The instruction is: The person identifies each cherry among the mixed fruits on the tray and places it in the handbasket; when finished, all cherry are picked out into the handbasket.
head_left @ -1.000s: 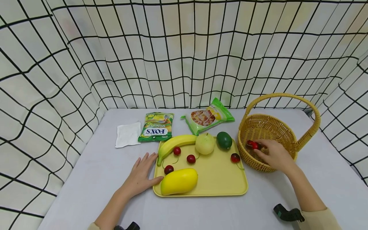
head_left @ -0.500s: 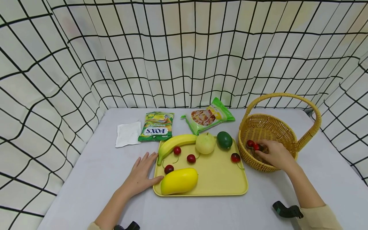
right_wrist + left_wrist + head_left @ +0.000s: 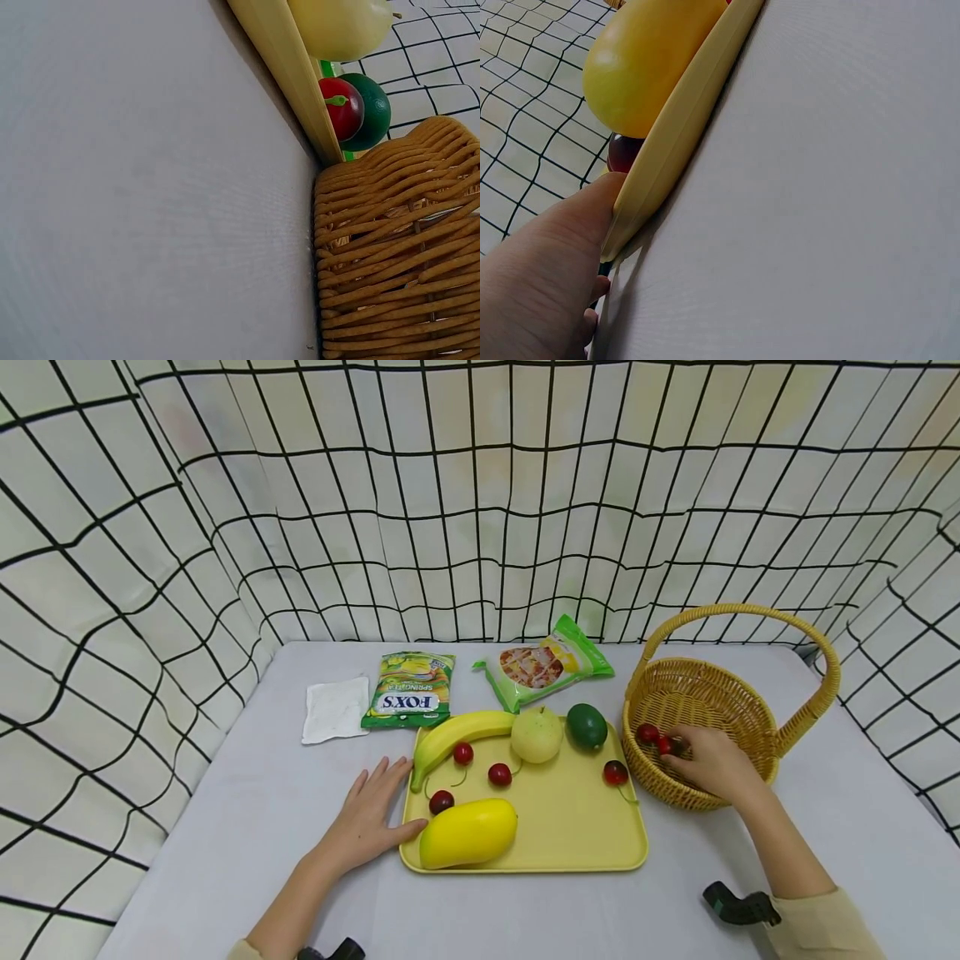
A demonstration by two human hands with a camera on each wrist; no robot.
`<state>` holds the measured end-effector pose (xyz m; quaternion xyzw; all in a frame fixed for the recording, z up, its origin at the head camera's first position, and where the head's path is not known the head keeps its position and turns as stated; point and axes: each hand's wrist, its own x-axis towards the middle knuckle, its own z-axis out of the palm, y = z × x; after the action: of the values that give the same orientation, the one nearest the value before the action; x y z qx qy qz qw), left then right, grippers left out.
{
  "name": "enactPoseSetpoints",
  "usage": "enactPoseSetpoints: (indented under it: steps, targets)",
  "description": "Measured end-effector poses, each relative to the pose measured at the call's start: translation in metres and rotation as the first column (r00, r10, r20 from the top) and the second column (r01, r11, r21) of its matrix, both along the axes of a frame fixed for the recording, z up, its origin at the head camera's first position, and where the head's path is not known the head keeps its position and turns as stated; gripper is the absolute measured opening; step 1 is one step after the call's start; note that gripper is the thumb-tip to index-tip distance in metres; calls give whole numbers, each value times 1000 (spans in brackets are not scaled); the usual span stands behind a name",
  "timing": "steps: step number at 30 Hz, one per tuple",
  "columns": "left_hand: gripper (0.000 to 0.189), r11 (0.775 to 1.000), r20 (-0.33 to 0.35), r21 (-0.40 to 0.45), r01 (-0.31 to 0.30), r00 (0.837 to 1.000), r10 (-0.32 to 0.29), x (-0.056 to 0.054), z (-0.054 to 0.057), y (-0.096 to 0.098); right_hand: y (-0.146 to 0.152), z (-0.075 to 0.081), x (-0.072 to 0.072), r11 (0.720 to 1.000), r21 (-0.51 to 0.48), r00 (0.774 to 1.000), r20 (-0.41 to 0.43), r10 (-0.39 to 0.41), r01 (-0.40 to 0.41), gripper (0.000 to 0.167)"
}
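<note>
In the head view, my right hand [image 3: 712,762] reaches into the wicker basket [image 3: 738,714], its thumb and fingers pinching a dark red cherry [image 3: 678,745]. Another cherry [image 3: 648,733] lies beside it against the basket's left wall, and a red one shows between them. The basket's weave hides this hand in the right wrist view. My left hand [image 3: 367,822] lies with spread fingers at the left edge of the yellow tray [image 3: 570,835], its thumb on the rim next to a yellow mango [image 3: 468,833]. In the left wrist view the thumb presses the tray's side.
On the tray are a banana [image 3: 450,739], a pale green pear [image 3: 536,735], a dark green avocado-like fruit [image 3: 587,727] and several cherries [image 3: 499,775]. Behind it lie a FOX'S bag [image 3: 411,689], a green snack packet [image 3: 543,664] and a white cloth [image 3: 335,710]. Black netting surrounds the table.
The cherries in the basket have spread apart, one showing farther left from the fingertips. My right forearm has shifted slightly left. The left hand and tray stay put.
</note>
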<state>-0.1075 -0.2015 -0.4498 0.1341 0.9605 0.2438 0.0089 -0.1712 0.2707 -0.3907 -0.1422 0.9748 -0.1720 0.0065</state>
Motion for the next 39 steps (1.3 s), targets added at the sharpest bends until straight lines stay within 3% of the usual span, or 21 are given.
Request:
enactPoseSetpoints:
  steps: [16,30,39]
  targets:
    - [88,1000,-1,3,5,1000,-5,0,1,1,0,-4,-4,999,41,999,5,-34,34,36]
    - [88,1000,-6,-9,3,1000,-3,0,3,1,-3,6,10,998,45,999,3,-53,53,42]
    - [88,1000,0,-13,-3,1000,3,0,2,1,-7,11,17,997,39,996,-64,-58,61,39]
